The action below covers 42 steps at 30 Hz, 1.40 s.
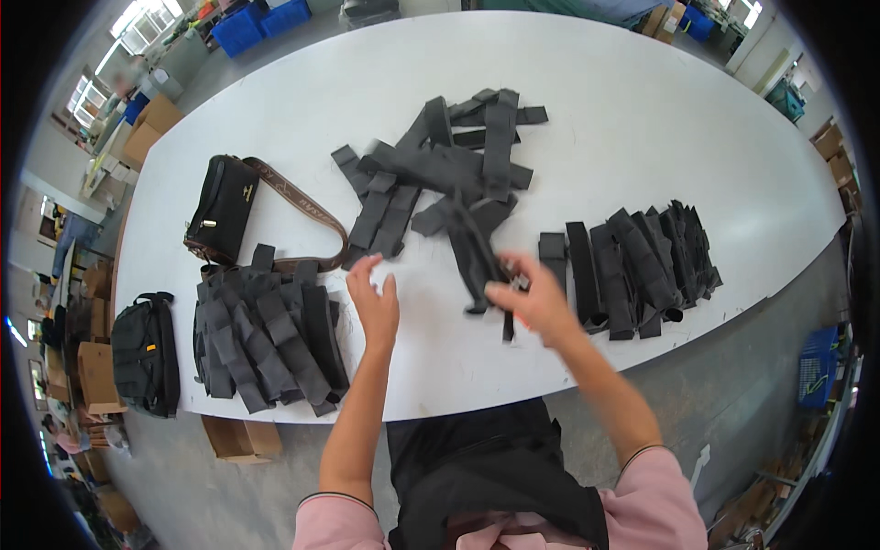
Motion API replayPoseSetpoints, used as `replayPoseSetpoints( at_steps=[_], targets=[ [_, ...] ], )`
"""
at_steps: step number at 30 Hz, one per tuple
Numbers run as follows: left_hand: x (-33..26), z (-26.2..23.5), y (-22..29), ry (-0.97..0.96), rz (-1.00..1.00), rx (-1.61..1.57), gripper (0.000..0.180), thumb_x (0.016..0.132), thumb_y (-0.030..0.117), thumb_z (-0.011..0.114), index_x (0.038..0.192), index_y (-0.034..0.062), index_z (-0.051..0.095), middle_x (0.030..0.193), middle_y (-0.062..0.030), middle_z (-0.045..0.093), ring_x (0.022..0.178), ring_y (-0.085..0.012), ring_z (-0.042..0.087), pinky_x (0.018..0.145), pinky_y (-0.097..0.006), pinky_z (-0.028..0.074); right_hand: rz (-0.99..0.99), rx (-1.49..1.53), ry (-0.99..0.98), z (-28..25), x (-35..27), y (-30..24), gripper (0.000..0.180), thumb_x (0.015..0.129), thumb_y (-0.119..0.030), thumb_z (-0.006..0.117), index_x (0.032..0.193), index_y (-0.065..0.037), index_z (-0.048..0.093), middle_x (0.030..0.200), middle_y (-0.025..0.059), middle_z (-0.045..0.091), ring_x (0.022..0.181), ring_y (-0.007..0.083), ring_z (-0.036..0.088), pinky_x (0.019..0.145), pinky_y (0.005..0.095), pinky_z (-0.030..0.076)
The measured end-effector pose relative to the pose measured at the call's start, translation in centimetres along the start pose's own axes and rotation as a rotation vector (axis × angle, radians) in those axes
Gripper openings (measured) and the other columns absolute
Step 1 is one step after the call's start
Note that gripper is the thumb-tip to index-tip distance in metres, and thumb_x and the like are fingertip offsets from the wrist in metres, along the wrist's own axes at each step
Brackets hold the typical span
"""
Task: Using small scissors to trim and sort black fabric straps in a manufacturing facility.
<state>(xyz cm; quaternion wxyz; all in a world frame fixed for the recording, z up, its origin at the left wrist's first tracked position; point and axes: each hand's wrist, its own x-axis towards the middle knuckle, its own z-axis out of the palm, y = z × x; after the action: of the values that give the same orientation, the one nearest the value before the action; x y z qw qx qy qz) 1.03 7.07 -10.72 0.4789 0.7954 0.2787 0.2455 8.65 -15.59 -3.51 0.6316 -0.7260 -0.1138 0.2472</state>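
Note:
My right hand [543, 301] is closed on one end of a dark grey fabric strap [471, 252], blurred by motion, over the middle of the table. A small orange bit shows at that hand's palm; what it belongs to is hidden. My left hand [374, 304] is held up with thumb and fingers apart, holding nothing, just right of a heap of overlapping grey straps [261, 344]. Beyond both hands lies a loose tangle of similar straps [431, 170]. Right of my right hand, another row of straps [632, 270] lies side by side.
All of this rests on a big white table [642, 119] with a curved-looking edge. A black handbag [225, 206] with a patterned brown strap [307, 206] sits at left. A black backpack [147, 357] is beyond the table's left edge, and an open cardboard box [240, 440] stands below the front edge.

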Motion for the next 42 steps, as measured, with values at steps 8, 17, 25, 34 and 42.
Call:
replayPoseSetpoints(
  at_steps=[8,17,25,34,42],
  targets=[
    [-4.9,-1.6,0.2,-0.222,0.045,0.076,0.028,0.081,-0.001,0.055,0.108,0.0055,0.059,0.104,-0.0097,0.055,0.088,-0.0215,0.057,0.076,-0.031,0.046,0.180,0.362,0.005,5.8,-8.5,7.7,0.054,0.081,-0.017,0.067,0.127,-0.001,0.044,0.091,0.0024,0.052,0.067,0.0059,0.050,0.053,0.0198,0.038],
    [5.8,6.8,0.8,-0.468,0.878,0.817,0.061,0.072,-0.001,0.054,0.131,0.0063,0.043,0.138,-0.0122,0.039,0.131,-0.0291,0.032,0.106,-0.053,0.023,0.264,0.760,0.181,0.6,-11.2,4.1,0.025,0.085,-0.018,0.059,0.105,-0.007,0.048,0.062,-0.0032,0.047,0.040,0.0027,0.034,0.034,0.0184,0.024],
    [6.0,3.9,4.2,-0.376,0.901,0.732,0.050,0.060,0.003,0.067,0.109,0.0108,0.057,0.110,-0.0095,0.048,0.116,-0.0251,0.042,0.107,-0.051,0.017,0.125,0.690,0.227,-1.2,-7.5,1.5,0.031,0.086,-0.025,0.056,0.109,-0.004,0.051,0.082,0.0042,0.060,0.046,0.0018,0.040,0.037,0.0149,0.029],
    [-4.3,-8.1,4.3,-0.160,0.852,0.547,0.041,0.059,0.005,0.071,0.097,0.0094,0.056,0.102,-0.0098,0.057,0.101,-0.0298,0.056,0.096,-0.045,0.033,0.160,0.765,0.288,0.2,-5.6,3.3,0.023,0.086,-0.018,0.059,0.106,-0.007,0.053,0.067,-0.0049,0.049,0.043,0.0016,0.034,0.038,0.0168,0.028],
    [-10.3,-11.0,4.7,-0.523,-0.754,-0.369,0.035,0.075,0.013,0.071,0.104,0.0012,0.055,0.091,-0.0089,0.065,0.071,-0.0130,0.060,0.065,-0.027,0.049,-0.109,0.395,0.331,0.5,1.1,-0.9,0.048,0.082,-0.022,0.068,0.121,0.002,0.050,0.078,-0.0025,0.053,0.052,0.0017,0.041,0.043,0.0169,0.030]
  ],
)
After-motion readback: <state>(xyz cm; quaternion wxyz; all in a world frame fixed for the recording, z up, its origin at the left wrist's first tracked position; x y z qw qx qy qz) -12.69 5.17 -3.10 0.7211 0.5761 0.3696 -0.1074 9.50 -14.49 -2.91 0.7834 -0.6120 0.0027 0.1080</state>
